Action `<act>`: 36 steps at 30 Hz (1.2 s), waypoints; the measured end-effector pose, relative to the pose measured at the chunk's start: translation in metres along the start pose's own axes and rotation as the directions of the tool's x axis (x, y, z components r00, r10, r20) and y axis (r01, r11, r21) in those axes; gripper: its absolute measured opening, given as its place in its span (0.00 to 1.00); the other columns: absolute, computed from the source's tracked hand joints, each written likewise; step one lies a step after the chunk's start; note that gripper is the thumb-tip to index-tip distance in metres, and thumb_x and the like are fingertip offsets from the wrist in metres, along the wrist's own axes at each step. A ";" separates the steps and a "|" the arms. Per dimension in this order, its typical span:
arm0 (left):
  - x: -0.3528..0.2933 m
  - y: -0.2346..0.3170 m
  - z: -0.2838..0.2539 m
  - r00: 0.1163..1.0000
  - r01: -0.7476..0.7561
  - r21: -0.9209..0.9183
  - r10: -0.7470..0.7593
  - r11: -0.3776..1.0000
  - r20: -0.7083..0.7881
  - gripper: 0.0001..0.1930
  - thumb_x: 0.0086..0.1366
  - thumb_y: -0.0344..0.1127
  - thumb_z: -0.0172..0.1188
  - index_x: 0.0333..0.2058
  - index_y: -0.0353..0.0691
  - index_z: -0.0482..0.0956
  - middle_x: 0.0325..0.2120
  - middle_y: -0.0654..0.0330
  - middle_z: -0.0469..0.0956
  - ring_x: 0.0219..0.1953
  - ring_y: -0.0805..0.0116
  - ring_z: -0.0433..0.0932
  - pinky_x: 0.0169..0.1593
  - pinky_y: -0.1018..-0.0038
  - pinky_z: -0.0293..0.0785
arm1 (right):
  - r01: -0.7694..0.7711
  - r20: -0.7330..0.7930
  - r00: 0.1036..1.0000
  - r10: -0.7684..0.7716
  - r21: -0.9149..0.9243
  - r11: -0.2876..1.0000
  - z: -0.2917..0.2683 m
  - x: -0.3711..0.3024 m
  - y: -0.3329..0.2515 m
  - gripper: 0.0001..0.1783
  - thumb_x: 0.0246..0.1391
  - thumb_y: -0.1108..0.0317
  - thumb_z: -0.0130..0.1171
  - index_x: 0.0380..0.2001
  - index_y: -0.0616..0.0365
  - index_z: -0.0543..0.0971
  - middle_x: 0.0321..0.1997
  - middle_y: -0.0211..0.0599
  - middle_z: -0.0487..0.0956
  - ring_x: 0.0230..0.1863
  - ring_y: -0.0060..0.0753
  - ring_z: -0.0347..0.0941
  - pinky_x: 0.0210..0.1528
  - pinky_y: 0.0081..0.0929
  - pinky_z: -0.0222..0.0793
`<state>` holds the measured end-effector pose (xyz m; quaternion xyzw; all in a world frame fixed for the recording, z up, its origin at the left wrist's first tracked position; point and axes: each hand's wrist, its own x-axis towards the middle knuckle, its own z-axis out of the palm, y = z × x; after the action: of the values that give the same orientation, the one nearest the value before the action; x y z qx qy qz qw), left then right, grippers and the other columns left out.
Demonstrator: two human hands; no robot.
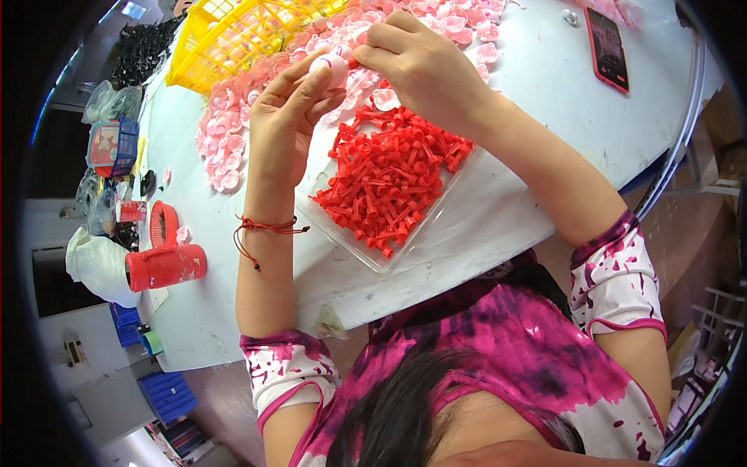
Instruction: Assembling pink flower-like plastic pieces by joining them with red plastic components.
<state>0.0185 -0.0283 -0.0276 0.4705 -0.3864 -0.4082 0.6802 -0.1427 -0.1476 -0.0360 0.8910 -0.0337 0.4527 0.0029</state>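
Note:
My left hand (284, 109) pinches a small round pink-and-white plastic piece (330, 70) between thumb and fingers, above the far side of the tray. Close beside it, my right hand (416, 66) is closed with thumb and forefinger pressed together. What those fingers hold, if anything, is hard to tell against the pink pieces behind. Below both hands lies a clear plastic tray (379, 263) heaped with small red peg-like plastic parts (381, 179). Many pink petal-shaped plastic pieces (226, 152) are spread across the table behind and left of my hands.
A yellow plastic basket (204, 48) holding pink pieces stands at the far left. On the table's left side are a red cylindrical container (167, 266) and a white plastic bag (97, 265). A red-edged phone (607, 48) lies at the far right, near a small metallic object (570, 17).

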 end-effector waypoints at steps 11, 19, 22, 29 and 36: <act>-0.001 -0.013 0.009 0.998 -0.053 0.102 0.057 0.993 -0.039 0.17 0.61 0.26 0.60 0.48 0.30 0.73 0.38 0.51 0.79 0.37 0.65 0.81 0.43 0.71 0.80 | 0.003 0.062 0.998 -0.001 -0.038 0.999 0.012 -0.010 0.010 0.12 0.41 0.79 0.55 0.34 0.64 0.76 0.37 0.33 0.73 0.43 0.34 0.69 0.44 0.25 0.72; 0.001 0.037 0.001 0.997 -0.018 0.091 0.011 0.996 0.079 0.23 0.70 0.46 0.46 0.47 0.27 0.73 0.37 0.47 0.79 0.35 0.63 0.81 0.40 0.74 0.79 | -0.394 0.093 0.881 0.464 0.688 0.610 0.011 -0.005 0.015 0.10 0.58 0.74 0.52 0.40 0.65 0.79 0.35 0.40 0.79 0.35 0.29 0.75 0.37 0.22 0.69; -0.014 0.060 -0.020 0.999 -0.005 0.388 -0.015 0.922 0.048 0.23 0.70 0.47 0.47 0.42 0.28 0.77 0.33 0.49 0.80 0.32 0.67 0.81 0.38 0.75 0.79 | -0.605 0.375 0.624 0.685 0.787 0.120 0.013 0.001 0.008 0.11 0.60 0.70 0.53 0.41 0.65 0.79 0.35 0.30 0.79 0.34 0.18 0.73 0.36 0.17 0.70; -0.032 0.059 -0.005 0.914 0.228 0.879 -0.404 0.418 -0.045 0.19 0.68 0.43 0.48 0.33 0.30 0.78 0.23 0.55 0.80 0.25 0.70 0.80 0.33 0.76 0.76 | -0.598 0.303 0.722 0.622 0.726 0.340 0.021 -0.006 0.005 0.11 0.60 0.70 0.54 0.41 0.65 0.79 0.35 0.31 0.80 0.35 0.19 0.73 0.38 0.18 0.70; -0.028 0.033 0.010 0.761 0.163 0.906 -0.634 0.390 0.136 0.17 0.69 0.41 0.48 0.33 0.31 0.76 0.22 0.56 0.79 0.25 0.71 0.80 0.32 0.76 0.78 | -0.519 0.224 0.838 0.497 0.606 0.603 0.019 -0.004 0.002 0.11 0.57 0.72 0.54 0.40 0.68 0.78 0.36 0.39 0.80 0.36 0.26 0.75 0.38 0.21 0.70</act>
<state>0.0049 0.0017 0.0030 0.7095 -0.5550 -0.4182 0.1172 -0.1299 -0.1497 -0.0506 0.7963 -0.1275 0.4030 -0.4327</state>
